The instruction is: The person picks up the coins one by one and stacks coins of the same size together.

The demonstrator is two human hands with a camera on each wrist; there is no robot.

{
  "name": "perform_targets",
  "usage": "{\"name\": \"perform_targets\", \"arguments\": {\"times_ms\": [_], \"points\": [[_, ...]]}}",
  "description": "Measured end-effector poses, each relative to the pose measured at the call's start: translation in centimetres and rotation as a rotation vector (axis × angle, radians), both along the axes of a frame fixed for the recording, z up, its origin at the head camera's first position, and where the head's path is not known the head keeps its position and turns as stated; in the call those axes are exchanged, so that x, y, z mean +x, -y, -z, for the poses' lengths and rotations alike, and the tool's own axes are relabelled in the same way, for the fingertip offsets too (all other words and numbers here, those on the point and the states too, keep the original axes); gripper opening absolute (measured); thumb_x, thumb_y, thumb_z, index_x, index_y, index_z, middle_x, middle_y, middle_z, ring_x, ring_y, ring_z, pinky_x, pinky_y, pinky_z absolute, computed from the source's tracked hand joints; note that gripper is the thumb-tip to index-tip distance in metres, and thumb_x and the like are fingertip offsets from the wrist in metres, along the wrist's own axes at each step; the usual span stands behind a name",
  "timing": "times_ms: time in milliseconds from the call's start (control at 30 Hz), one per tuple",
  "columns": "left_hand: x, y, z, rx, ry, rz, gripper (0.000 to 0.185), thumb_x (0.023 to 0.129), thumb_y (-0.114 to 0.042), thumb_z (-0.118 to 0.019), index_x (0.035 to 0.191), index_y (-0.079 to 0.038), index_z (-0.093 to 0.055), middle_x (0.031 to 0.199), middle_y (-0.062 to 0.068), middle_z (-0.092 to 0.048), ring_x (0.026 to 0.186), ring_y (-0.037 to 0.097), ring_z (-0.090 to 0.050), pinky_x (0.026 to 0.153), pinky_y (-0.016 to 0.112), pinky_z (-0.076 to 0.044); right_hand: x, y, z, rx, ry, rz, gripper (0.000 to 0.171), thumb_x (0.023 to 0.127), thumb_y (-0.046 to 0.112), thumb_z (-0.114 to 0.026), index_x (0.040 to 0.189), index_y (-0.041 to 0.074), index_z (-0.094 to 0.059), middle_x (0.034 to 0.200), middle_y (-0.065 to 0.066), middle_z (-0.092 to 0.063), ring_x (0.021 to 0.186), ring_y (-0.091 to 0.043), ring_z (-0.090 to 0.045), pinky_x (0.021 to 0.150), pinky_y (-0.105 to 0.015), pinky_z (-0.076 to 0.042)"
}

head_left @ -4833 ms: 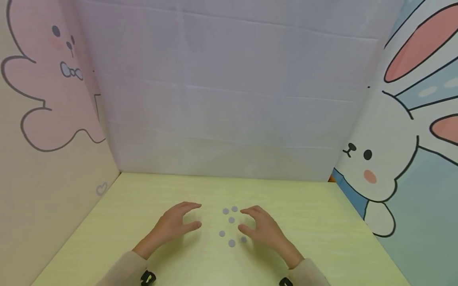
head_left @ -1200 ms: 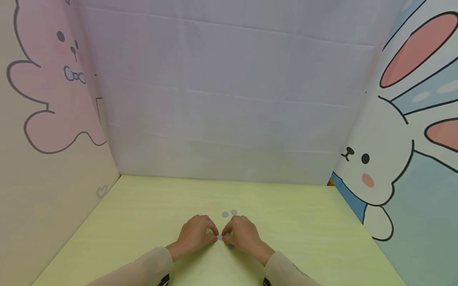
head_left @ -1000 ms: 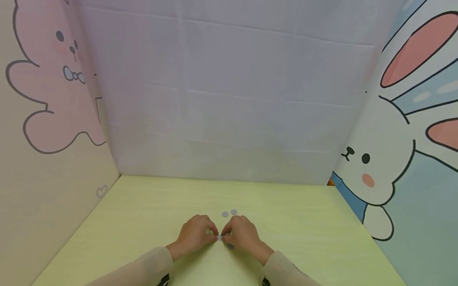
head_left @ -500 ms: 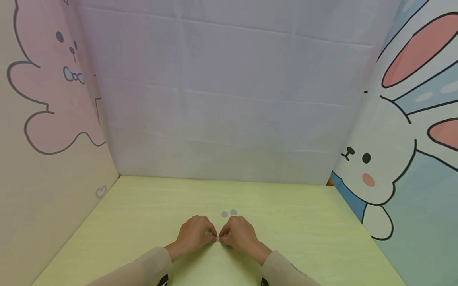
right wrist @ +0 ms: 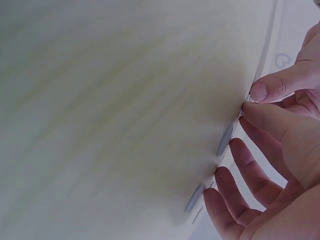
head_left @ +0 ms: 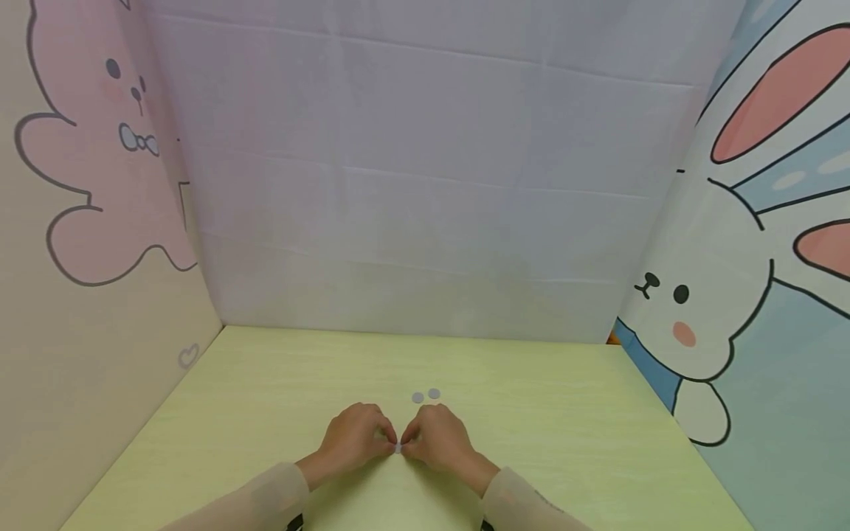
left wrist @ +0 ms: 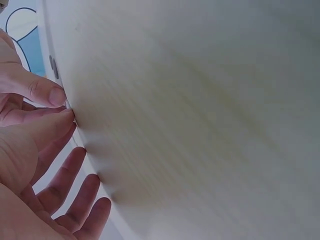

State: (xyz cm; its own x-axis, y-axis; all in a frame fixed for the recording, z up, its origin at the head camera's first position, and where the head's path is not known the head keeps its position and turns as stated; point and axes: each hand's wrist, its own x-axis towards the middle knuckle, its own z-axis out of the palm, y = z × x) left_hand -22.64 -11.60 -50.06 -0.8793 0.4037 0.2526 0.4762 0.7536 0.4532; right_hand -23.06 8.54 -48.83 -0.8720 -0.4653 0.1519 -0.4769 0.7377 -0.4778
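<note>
On the pale green table (head_left: 564, 442) both hands meet fingertip to fingertip near the front. My left hand (head_left: 387, 441) and right hand (head_left: 408, 441) each pinch, thumb against forefinger, the same small grey disc (head_left: 398, 448), which barely shows between them. In the left wrist view the left hand (left wrist: 67, 107) pinches right at the tabletop. The right wrist view shows the right hand (right wrist: 247, 102) pinching likewise, with two grey discs (right wrist: 225, 140) lying flat beneath its other fingers. Two more grey discs (head_left: 425, 396) lie just beyond the hands.
Cartoon-printed panels wall in the table: a pink figure on the left (head_left: 99, 184), a plain white sheet behind (head_left: 425, 184), a white rabbit on the right (head_left: 717, 295). Bare tabletop stretches to both sides of the hands.
Earlier the hands lay open on either side of several scattered discs. They have since closed together over them, and in the last second the joined hands drifted slightly left and nearer.
</note>
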Motion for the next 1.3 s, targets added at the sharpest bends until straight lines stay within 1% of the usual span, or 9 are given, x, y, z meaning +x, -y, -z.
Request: {"name": "perform_targets", "arguments": {"times_ms": [133, 367, 600, 767, 833, 967, 1200, 1300], "points": [[0.3, 0.1, -0.4, 0.001, 0.015, -0.001, 0.011, 0.080, -0.025, -0.094, 0.079, -0.030, -0.084, 0.085, -0.016, -0.070, 0.081, 0.009, -0.059, 0.064, 0.028, -0.050, 0.1, 0.2, 0.0, -0.013, 0.005, 0.001, 0.005, 0.083, 0.018, -0.091, 0.082, 0.019, -0.086, 0.087, 0.011, -0.080, 0.066, 0.003, -0.051, 0.060, -0.018, -0.047], [0.7, 0.7, -0.6, -0.007, 0.025, 0.004, 0.011, 0.080, -0.026, -0.094, 0.079, -0.031, -0.084, 0.086, -0.016, -0.071, 0.081, 0.008, -0.058, 0.065, 0.028, -0.050, 0.6, 0.4, -0.2, -0.009, -0.004, -0.003, 0.006, 0.083, 0.021, -0.092, 0.081, 0.023, -0.086, 0.088, 0.015, -0.076, 0.079, 0.001, -0.055, 0.070, -0.021, -0.047], [1.1, 1.2, -0.8, -0.005, 0.025, 0.010, 0.011, 0.080, -0.026, -0.094, 0.078, -0.030, -0.084, 0.085, -0.018, -0.071, 0.080, 0.006, -0.057, 0.066, 0.028, -0.050, 1.1, 0.8, -0.2, 0.017, -0.037, -0.011, 0.007, 0.083, 0.026, -0.092, 0.081, 0.025, -0.086, 0.088, 0.016, -0.075, 0.083, -0.002, -0.057, 0.078, -0.023, -0.052], [1.4, 1.5, -1.2, -0.005, 0.027, 0.004, 0.013, 0.079, -0.026, -0.095, 0.077, -0.031, -0.083, 0.086, -0.017, -0.071, 0.080, 0.007, -0.058, 0.065, 0.027, -0.051, 1.4, 1.1, -0.3, 0.017, -0.046, -0.014, 0.007, 0.083, 0.026, -0.092, 0.080, 0.026, -0.085, 0.089, 0.016, -0.073, 0.083, 0.000, -0.057, 0.077, -0.023, -0.053], [1.6, 1.6, -1.3, -0.002, 0.026, 0.001, 0.013, 0.078, -0.025, -0.095, 0.078, -0.031, -0.083, 0.085, -0.017, -0.070, 0.081, 0.007, -0.058, 0.064, 0.028, -0.050, 1.5, 1.2, -0.3, 0.010, -0.044, -0.018, 0.007, 0.082, 0.025, -0.092, 0.080, 0.025, -0.086, 0.088, 0.016, -0.072, 0.082, 0.001, -0.057, 0.073, -0.020, -0.050], [1.8, 2.0, -1.5, 0.000, 0.024, -0.008, 0.014, 0.078, -0.024, -0.095, 0.078, -0.032, -0.082, 0.086, -0.018, -0.070, 0.083, 0.008, -0.059, 0.064, 0.029, -0.051, 1.6, 1.6, -0.5, 0.004, -0.052, -0.027, 0.007, 0.082, 0.024, -0.092, 0.080, 0.025, -0.086, 0.086, 0.016, -0.072, 0.081, 0.002, -0.057, 0.069, -0.018, -0.049], [2.2, 2.5, -1.8, -0.005, 0.021, -0.026, 0.014, 0.078, -0.027, -0.095, 0.078, -0.033, -0.082, 0.086, -0.020, -0.069, 0.082, 0.007, -0.059, 0.065, 0.028, -0.052, 1.7, 2.1, -0.7, 0.003, -0.047, -0.024, 0.007, 0.082, 0.026, -0.092, 0.080, 0.026, -0.086, 0.086, 0.017, -0.072, 0.080, 0.003, -0.056, 0.068, -0.017, -0.048], [2.3, 2.7, -1.9, -0.007, 0.025, -0.031, 0.013, 0.078, -0.028, -0.095, 0.078, -0.033, -0.082, 0.086, -0.020, -0.069, 0.082, 0.007, -0.059, 0.064, 0.028, -0.052, 1.7, 2.3, -0.8, 0.003, -0.046, -0.027, 0.007, 0.083, 0.028, -0.092, 0.080, 0.026, -0.086, 0.088, 0.017, -0.072, 0.081, 0.002, -0.056, 0.070, -0.017, -0.047]]}}
